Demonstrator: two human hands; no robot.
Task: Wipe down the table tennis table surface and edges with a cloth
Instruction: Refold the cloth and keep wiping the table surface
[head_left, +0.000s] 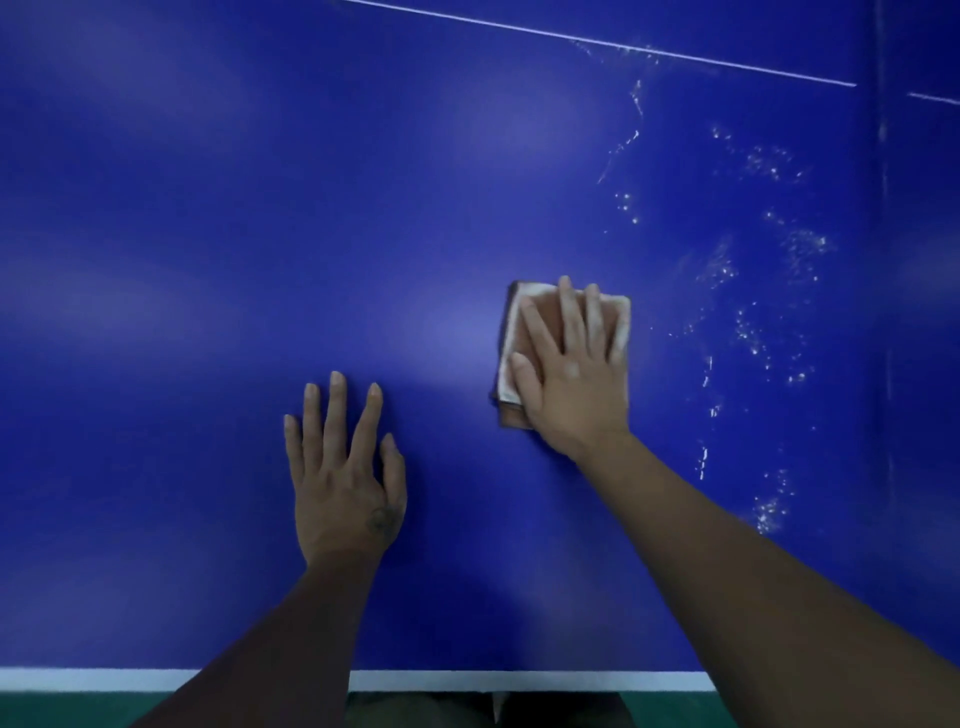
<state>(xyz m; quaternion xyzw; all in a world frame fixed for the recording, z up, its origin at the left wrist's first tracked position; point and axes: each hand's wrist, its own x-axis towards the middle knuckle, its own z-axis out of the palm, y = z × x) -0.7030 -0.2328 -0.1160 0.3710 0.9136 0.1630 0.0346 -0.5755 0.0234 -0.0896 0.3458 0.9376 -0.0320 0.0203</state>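
R hand (571, 371) flat on cloth (511, 332); L hand (343, 480) on table (208, 208).

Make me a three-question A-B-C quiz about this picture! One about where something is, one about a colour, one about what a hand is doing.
1. Where are the white specks? A. on the floor B. right of the folded peach cloth C. on the white edge stripe
2. What colour is the flat table tennis tabletop? A. red B. yellow C. blue
3. What is the left hand doing? A. resting flat on the tabletop B. squeezing the cloth C. making a fist
Answers: 1 B, they scatter beyond the cloth under the right hand; 2 C, the surface is blue throughout; 3 A, its straight fingers hold nothing.
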